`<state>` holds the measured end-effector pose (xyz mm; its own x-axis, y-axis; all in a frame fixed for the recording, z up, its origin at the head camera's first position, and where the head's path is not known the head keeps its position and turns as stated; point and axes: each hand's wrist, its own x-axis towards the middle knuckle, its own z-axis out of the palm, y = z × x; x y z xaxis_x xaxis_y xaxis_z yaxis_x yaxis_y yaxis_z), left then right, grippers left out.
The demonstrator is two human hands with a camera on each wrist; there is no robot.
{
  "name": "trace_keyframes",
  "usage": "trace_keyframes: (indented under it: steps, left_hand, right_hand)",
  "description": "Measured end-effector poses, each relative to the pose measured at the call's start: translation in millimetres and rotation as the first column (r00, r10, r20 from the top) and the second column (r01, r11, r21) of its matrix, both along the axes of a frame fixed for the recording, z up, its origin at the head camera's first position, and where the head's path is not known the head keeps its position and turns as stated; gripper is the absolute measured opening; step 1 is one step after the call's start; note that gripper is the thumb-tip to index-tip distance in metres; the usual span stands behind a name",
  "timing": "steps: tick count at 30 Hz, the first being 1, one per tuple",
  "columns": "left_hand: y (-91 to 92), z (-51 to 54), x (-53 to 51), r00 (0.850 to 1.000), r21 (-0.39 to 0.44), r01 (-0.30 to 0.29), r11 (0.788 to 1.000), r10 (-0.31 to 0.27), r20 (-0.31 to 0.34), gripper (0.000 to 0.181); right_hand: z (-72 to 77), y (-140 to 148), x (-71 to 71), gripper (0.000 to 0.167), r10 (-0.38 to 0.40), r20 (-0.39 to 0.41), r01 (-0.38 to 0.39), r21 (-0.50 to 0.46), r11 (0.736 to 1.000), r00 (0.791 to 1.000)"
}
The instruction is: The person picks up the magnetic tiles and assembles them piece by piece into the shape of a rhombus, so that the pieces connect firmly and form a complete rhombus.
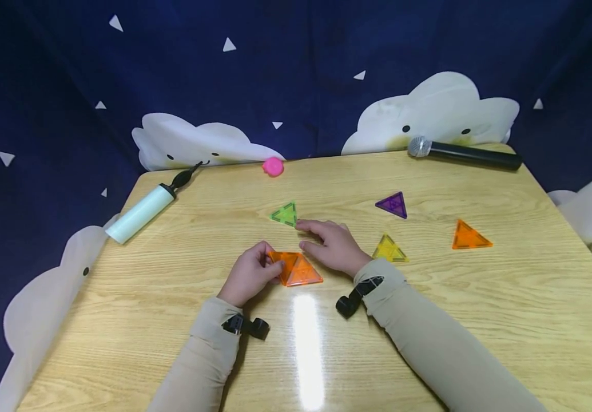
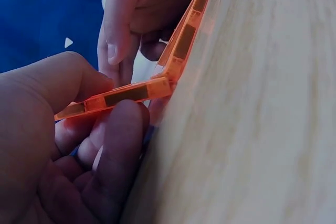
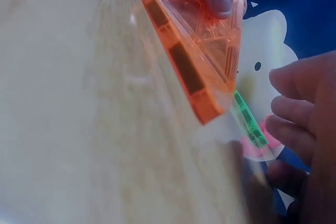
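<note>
Two orange triangular magnetic tiles stand edge to edge near the table's middle. My left hand [image 1: 248, 277] pinches the left orange tile [image 1: 286, 260] between thumb and fingers; it is lifted at a tilt. The other orange tile [image 1: 304, 272] lies against it, slanting to the table in the left wrist view. My right hand [image 1: 334, 247] reaches over the wood with loosely extended fingers and holds nothing. Its index fingertip is at the corner of a green triangular tile [image 1: 285, 214]; whether they touch I cannot tell. The right wrist view shows that green tile [image 3: 250, 120] beyond the orange pair.
A yellow tile [image 1: 389, 249] lies beside the right wrist, with a purple tile [image 1: 394, 204] and another orange tile [image 1: 469, 236] farther right. Toward the back are a pink round object [image 1: 273, 166], a microphone [image 1: 465, 154] and a hand pump [image 1: 143, 213].
</note>
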<state>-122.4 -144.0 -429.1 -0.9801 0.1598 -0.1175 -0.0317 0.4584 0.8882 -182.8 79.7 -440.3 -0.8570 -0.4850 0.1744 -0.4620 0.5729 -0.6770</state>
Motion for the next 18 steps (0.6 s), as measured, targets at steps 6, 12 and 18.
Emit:
trace_keyframes:
  steps: [6,12,18]
  left_hand:
    - [-0.2,0.2,-0.8,1.0,-0.022,0.0,1.0,0.0,-0.012,0.016]
    - [-0.3,0.2,-0.9,1.0,-0.023,0.001,1.0,-0.001,-0.006,0.015]
    - [1.3,1.4,-1.1,1.0,0.014,0.002,1.0,-0.002,0.01,0.015]
  right_hand:
    - [2.6,-2.9,-1.9,0.046,0.009,0.022,-0.01,0.049,0.999,1.0]
    - [3.1,-5.6,-5.1,0.058,-0.004,0.048,0.001,0.054,0.999,0.999]
    - [4.7,-6.8,-7.1,0.051,0.0,0.045,-0.003,0.066,0.998,0.999]
